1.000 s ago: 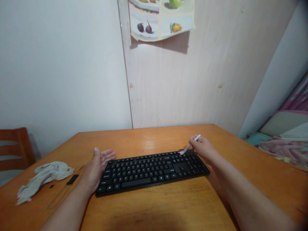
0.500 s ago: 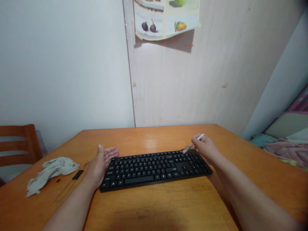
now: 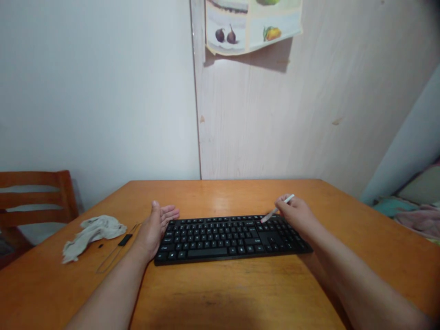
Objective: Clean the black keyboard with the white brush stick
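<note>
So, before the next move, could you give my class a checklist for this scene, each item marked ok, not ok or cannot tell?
1. Right hand has hold of the white-handled brush: ok, gripped by the handle.
2. Brush tip is over the keys: ok, at the key block right of the main letters.
3. Bristles touch the keys: cannot tell, too small to judge.
4. Black keyboard rests on the wooden table: ok, keys up.
5. Left hand grips the keyboard: not ok, it is open beside the left end.
6. Pale cloth is off the keyboard: ok, it lies crumpled to the left.
</note>
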A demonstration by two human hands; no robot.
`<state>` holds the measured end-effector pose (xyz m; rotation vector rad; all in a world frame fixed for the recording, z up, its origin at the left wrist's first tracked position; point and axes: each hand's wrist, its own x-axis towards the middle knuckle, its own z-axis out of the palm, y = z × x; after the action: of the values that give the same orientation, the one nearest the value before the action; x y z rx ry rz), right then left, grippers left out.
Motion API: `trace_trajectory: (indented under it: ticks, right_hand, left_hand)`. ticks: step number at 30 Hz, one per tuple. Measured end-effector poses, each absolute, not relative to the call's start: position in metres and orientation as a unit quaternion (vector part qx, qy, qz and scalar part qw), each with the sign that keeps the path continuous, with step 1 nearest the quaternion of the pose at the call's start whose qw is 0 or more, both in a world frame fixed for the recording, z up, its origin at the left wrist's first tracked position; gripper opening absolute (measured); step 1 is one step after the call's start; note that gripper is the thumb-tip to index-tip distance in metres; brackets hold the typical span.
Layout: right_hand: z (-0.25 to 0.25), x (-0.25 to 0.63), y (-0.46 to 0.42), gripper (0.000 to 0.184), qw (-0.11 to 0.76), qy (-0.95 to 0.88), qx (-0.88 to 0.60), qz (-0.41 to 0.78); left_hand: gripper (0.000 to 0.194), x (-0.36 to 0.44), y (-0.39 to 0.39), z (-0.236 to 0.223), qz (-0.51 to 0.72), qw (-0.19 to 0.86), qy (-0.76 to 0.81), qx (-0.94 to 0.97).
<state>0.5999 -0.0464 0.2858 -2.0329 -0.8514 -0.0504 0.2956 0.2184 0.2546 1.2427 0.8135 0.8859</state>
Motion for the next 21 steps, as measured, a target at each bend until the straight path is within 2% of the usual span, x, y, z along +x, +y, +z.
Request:
trace_trajectory:
  ticks: [2,4,9,11,14,16,19,21]
  right_hand:
    - [0.286,0.602,-0.049,0.018,0.407,-0.326,-0.850,-0.075]
    - [0.289,0.599,-0.049,0.017,0.405,-0.319,-0.851,-0.101]
    - [0.292,0.573,-0.041,0.022,0.503,-0.363,-0.785,0.003]
    - [0.288,0.569,-0.038,0.023,0.498,-0.377,-0.779,0.047]
    - [0.283,0.576,-0.037,0.023,0.483,-0.370,-0.793,0.014]
    - [0.280,0.584,-0.038,0.022,0.528,-0.329,-0.783,-0.002]
    - [0.276,0.591,-0.037,0.023,0.626,-0.280,-0.726,0.049]
    - [0.273,0.590,-0.034,0.026,0.652,-0.282,-0.699,0.081]
  left_hand:
    - [0.076,0.296,0.219,0.254,0.390,0.650,0.358,0.545]
    - [0.077,0.296,0.219,0.253,0.391,0.652,0.355,0.544]
    - [0.077,0.296,0.219,0.249,0.396,0.651,0.347,0.547]
    - [0.077,0.296,0.219,0.249,0.397,0.648,0.347,0.550]
    - [0.078,0.296,0.219,0.249,0.396,0.647,0.346,0.552]
    - [0.079,0.297,0.220,0.248,0.394,0.647,0.344,0.555]
    - [0.079,0.297,0.221,0.246,0.395,0.646,0.339,0.559]
    - [0.079,0.297,0.222,0.245,0.395,0.646,0.336,0.560]
